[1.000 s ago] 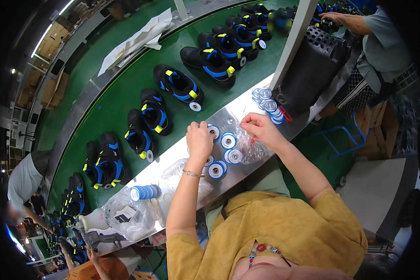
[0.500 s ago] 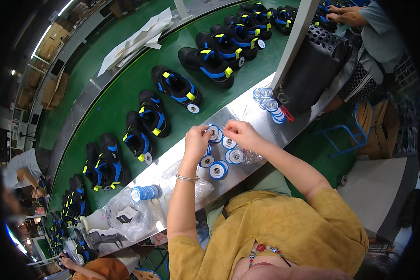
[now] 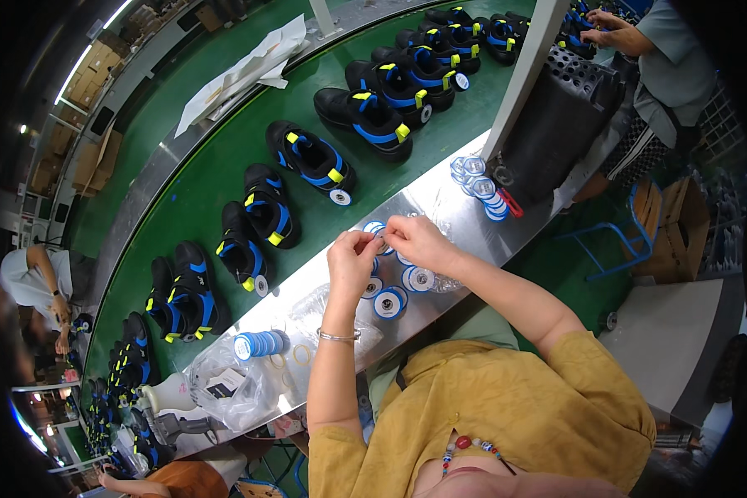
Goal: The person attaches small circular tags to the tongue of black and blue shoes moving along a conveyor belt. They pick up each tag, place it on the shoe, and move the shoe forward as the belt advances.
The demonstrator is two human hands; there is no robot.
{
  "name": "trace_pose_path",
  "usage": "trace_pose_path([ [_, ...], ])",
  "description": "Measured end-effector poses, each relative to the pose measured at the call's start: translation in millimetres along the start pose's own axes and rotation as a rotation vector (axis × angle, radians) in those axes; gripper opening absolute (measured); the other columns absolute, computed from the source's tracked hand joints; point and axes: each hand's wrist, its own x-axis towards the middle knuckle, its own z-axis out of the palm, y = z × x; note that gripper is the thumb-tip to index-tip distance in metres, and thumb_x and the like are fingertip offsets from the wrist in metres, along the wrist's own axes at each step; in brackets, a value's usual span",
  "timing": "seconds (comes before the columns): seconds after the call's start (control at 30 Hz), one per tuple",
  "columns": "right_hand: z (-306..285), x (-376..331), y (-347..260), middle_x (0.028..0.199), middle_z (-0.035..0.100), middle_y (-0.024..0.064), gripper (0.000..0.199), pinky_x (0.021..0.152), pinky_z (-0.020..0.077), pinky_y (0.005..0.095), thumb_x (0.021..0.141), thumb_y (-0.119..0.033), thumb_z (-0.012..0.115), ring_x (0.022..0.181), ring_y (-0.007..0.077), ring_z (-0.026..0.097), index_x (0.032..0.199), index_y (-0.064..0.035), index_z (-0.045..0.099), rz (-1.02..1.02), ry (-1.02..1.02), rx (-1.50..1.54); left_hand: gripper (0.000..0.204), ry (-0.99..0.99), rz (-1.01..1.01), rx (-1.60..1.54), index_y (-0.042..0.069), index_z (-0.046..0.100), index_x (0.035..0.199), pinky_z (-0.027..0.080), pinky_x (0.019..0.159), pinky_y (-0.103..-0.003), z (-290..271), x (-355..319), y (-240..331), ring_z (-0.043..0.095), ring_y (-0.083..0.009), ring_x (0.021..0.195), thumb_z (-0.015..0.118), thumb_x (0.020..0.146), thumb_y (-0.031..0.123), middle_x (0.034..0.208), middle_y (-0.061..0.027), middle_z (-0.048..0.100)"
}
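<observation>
At the lower left of the frame, a pair of dark shoes (image 3: 195, 295) stands on the green surface, and I cannot make out clearly whether either bears a tag. Just right of them, one shoe (image 3: 239, 249) already has a round tag (image 3: 261, 285) at its heel; the shoe behind it (image 3: 270, 207) shows none. Below, a stack of blue-rimmed discs (image 3: 259, 344) lies unused on the desk (image 3: 332, 286), and further up another shoe (image 3: 311, 162) has its tag (image 3: 340, 197). At the centre, my left hand (image 3: 350, 259) is curled, its fingertips close to those of my right hand (image 3: 423, 245), over a disc (image 3: 373, 226); whether either has closed on it, I cannot tell. Below my hands more loose discs (image 3: 388, 303) remain, so I judge the work only partly done. At the upper right, further blue-edged pieces (image 3: 477, 184) lie beside a red tool (image 3: 510, 203).
</observation>
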Motion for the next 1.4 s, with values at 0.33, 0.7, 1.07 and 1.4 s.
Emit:
trace_pose_path([
  [0.33,-2.9,-8.0,-0.6,0.069,0.063,0.0139,0.016,0.059,0.0468,0.0328,0.087,-0.013,0.061,0.062,0.0175,0.060,0.095,0.0003,0.061,0.025,0.042,0.345,0.014,-0.047,0.039,-0.114,-0.006,0.067,0.089,0.048,0.066,-0.023,8.1,-13.8,7.1,0.060,-0.0103,0.073,0.068,0.086,0.008,0.076,-0.0057,0.064],
  [0.7,-24.5,-42.7,0.5,0.064,0.058,0.0060,0.013,0.054,0.0415,0.0291,0.088,-0.013,0.063,0.057,0.0124,0.052,0.092,-0.0019,0.058,-0.031,-0.198,0.215,0.015,-0.194,-0.334,-0.679,0.003,0.063,0.081,0.037,0.055,-0.020,15.9,-37.1,15.9,0.050,-0.0066,0.060,0.065,0.089,0.015,0.069,0.0011,0.058],
  [1.07,-70.5,-58.6,4.6,0.065,0.063,0.0113,0.030,0.058,0.0452,0.0358,0.085,-0.029,0.066,0.058,0.0189,0.060,0.097,-0.0021,0.061,0.073,-0.306,0.158,0.017,0.088,-0.043,-0.933,0.001,0.058,0.089,0.053,0.080,-0.032,-17.8,-21.8,46.0,0.064,-0.0201,0.086,0.052,0.098,0.014,0.096,-0.0148,0.067],
  [1.4,-103.2,-48.6,64.0,0.096,0.056,0.0141,0.023,0.076,0.0488,0.0421,0.082,-0.021,0.062,0.095,0.0327,0.057,0.098,-0.0039,0.060,-0.035,-0.022,-0.727,0.018,-0.031,-0.013,-0.845,0.001,0.056,0.089,0.056,0.078,-0.033,9.7,5.9,97.8,0.069,-0.0254,0.085,0.052,0.098,0.016,0.096,-0.0182,0.068],
])
